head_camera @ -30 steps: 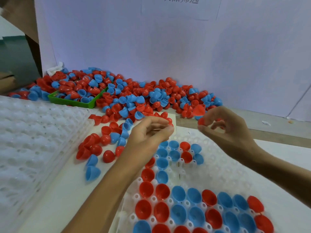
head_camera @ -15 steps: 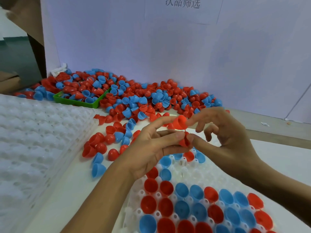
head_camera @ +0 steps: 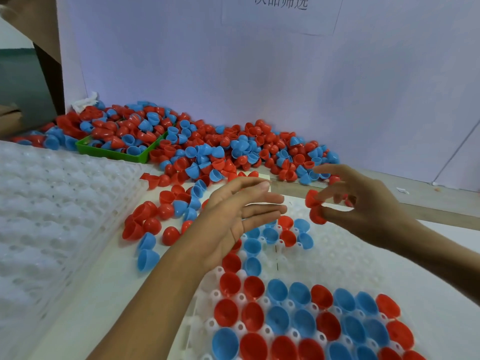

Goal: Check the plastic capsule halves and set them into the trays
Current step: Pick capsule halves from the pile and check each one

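Note:
A white dimpled tray [head_camera: 337,255] lies in front of me, with several red and blue capsule halves seated in its near pockets. My right hand [head_camera: 363,203] pinches two red capsule halves [head_camera: 313,206] between thumb and fingers above the tray's far edge. My left hand [head_camera: 233,211] hovers just left of them with straight fingers and holds nothing. A big heap of loose red and blue capsule halves [head_camera: 233,149] lies along the white backboard.
A stack of white trays [head_camera: 52,216] stands at the left. A green bin [head_camera: 117,152] of capsule halves sits at the heap's left end. Loose halves [head_camera: 155,224] lie on the white table between the stack and the tray. Crumpled paper [head_camera: 85,101] lies behind the heap.
Both hands met over the tray around the red halves; now the left hand has let go and opened, while the right hand has drawn right with the two red halves.

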